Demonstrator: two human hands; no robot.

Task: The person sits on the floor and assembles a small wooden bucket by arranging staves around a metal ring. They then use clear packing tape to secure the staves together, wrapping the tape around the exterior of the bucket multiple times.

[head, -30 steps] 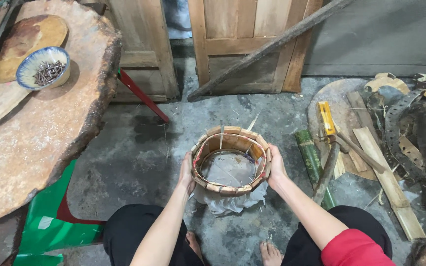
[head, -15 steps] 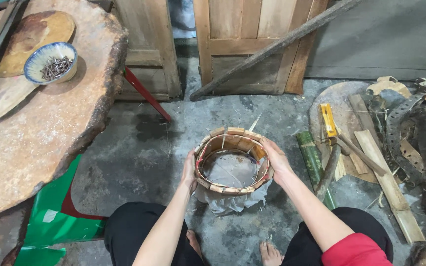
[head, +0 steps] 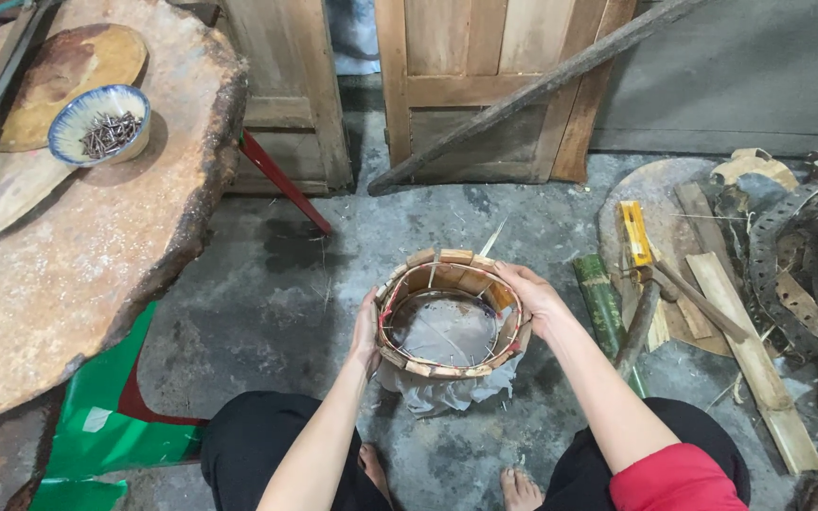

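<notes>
One round bamboo-strip hoop [head: 450, 317], cloth-lined

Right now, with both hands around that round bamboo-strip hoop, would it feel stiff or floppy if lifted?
The bamboo-strip hoop probably holds its round shape fairly stiffly, since overlapping strips are bound together. It likely weighs little: thin walls, open middle. The pale sheet bunched under it looks limp and would probably sag. The left hand and right hand grip opposite sides.

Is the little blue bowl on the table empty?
No. The blue bowl holds a pile of small dark nails, seen from above.
</notes>
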